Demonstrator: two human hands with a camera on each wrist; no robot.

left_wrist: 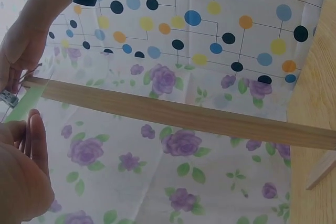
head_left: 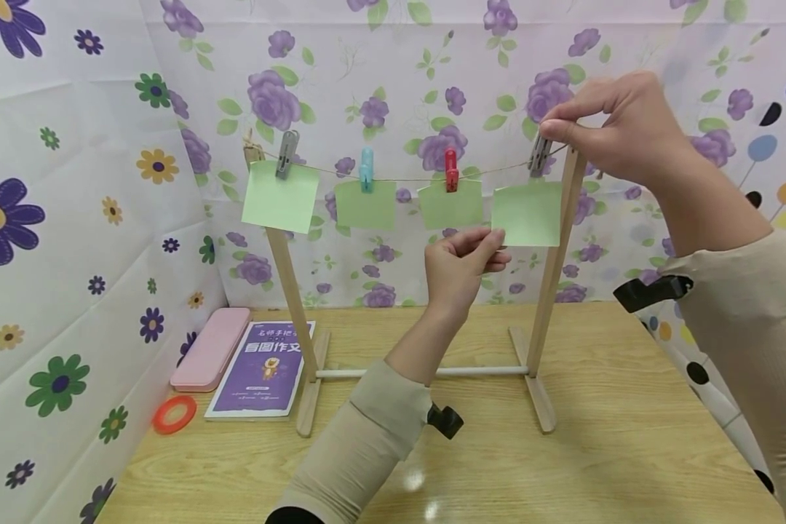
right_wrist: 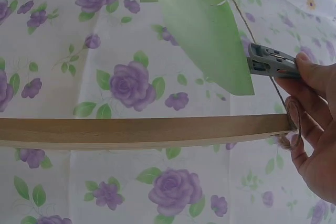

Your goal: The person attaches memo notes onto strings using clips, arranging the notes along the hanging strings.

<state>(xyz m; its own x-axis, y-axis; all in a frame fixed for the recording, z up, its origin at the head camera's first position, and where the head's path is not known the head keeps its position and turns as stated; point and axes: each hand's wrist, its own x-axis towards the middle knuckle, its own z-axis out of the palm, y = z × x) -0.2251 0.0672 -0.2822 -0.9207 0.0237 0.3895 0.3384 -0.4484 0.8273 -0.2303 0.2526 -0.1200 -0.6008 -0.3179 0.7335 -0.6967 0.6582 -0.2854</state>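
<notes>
My right hand (head_left: 629, 127) pinches the top of a grey clothespin (head_left: 539, 156) on the string, near the right post. That clothespin (right_wrist: 270, 60) meets the edge of a light green paper (head_left: 528, 215) in the right wrist view. My left hand (head_left: 457, 268) pinches the lower left corner of this paper between thumb and fingers. Along the string (head_left: 402, 180) hang three more green papers, under another grey clothespin (head_left: 287, 154), a light blue clothespin (head_left: 367, 171) and a red clothespin (head_left: 451, 171).
A wooden post (head_left: 287, 298) on the left and another post (head_left: 557, 269) on the right carry the string, joined low down by a white rod (head_left: 481, 371). On the table (head_left: 629, 437) lie a pink case (head_left: 212, 346), a purple book (head_left: 262, 378) and an orange ring (head_left: 174, 415).
</notes>
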